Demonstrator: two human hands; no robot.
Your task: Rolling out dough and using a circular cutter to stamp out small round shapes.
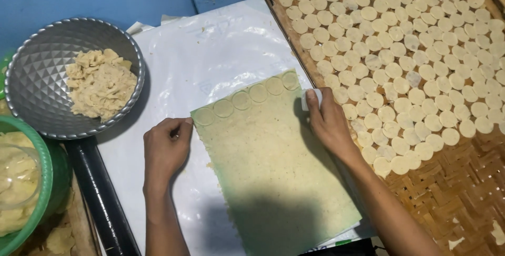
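Observation:
A flat rectangular sheet of pale speckled dough (273,161) lies on a clear plastic sheet (210,56). A row of several round cuts runs along its far edge. My left hand (165,148) rests on the plastic, fingertips touching the sheet's near-left corner. My right hand (329,122) is closed around a small white round cutter (311,98), pressed at the dough's far-right corner.
A woven bamboo tray (463,193) on the right holds many round dough discs (405,51). At left, a metal bowl (42,77) holds dough scraps, and a green basin (44,182) holds more dough. A black rolling pin (100,198) lies beside them.

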